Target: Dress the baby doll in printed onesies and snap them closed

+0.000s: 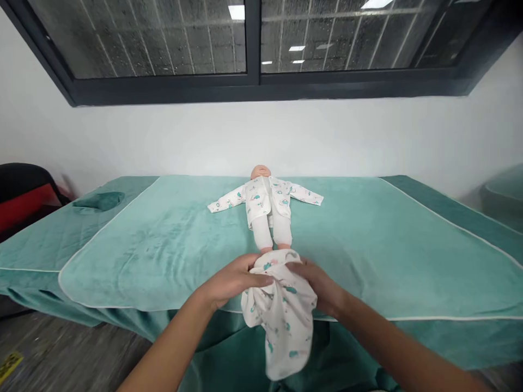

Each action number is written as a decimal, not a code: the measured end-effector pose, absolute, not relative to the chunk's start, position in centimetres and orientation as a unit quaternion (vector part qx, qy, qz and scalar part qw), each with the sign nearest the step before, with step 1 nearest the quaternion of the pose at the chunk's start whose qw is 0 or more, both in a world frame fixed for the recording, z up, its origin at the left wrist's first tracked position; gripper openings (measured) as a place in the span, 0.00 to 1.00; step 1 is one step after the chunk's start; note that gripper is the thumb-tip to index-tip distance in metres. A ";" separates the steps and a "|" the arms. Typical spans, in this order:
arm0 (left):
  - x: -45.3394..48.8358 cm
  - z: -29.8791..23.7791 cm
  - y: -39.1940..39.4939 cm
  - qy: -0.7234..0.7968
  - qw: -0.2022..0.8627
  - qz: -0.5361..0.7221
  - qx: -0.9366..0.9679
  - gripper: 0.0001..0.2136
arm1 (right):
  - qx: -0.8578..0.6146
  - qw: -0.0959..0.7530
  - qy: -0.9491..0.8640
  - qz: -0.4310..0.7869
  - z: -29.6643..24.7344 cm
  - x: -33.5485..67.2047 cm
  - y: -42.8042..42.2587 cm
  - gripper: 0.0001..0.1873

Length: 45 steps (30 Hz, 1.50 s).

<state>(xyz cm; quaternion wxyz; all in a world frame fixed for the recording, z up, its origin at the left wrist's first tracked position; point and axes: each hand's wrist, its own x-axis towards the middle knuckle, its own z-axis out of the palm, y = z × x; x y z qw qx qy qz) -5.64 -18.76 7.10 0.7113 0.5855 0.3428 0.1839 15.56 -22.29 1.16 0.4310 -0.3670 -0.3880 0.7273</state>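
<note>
A baby doll (260,171) lies on its back with its head toward the wall and its feet toward me. It wears a white patterned jacket (256,200), open down the front with the sleeves spread, and white leggings (261,231). At the doll's feet, a matching pair of baby pants (288,326) is bunched at the top and hangs over the bed's front edge. My left hand (235,280) grips its left side, thumb on top. My right hand (316,280) grips the other side, fingers partly hidden by cloth. The doll's feet are mostly hidden behind the fabric.
Beneath the doll is a bed with a turquoise plush cover (134,256). A face hole (100,201) is at its left end. Behind it stand a white wall (163,136) and a dark-framed window (253,87). A red and black chair (28,198) is at far left.
</note>
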 end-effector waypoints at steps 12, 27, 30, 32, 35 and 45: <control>-0.9 5.8 -17.0 0.485 0.500 0.229 0.680 0.07 | -0.638 0.443 -0.531 0.339 -3.1 17.2 -22.2 0.17; 1.1 9.0 -11.8 0.403 0.666 0.123 0.615 0.14 | -0.574 0.495 -0.570 0.316 -2.8 20.2 -15.6 0.17; 1.8 9.3 -9.6 0.429 0.672 0.148 0.585 0.08 | -0.589 0.491 -0.572 0.292 -2.5 20.4 -13.6 0.18; 2.7 9.3 -8.2 0.464 0.626 0.180 0.600 0.03 | -0.605 0.485 -0.560 0.292 -2.4 20.3 -12.2 0.19; 4.3 9.0 -6.3 0.508 0.504 0.232 0.659 0.07 | -0.634 0.476 -0.531 0.299 -2.4 20.2 -10.3 0.21; 5.6 7.5 -1.6 0.519 0.232 0.299 0.766 0.07 | -0.608 0.547 -0.501 0.283 -2.6 20.1 -5.0 0.22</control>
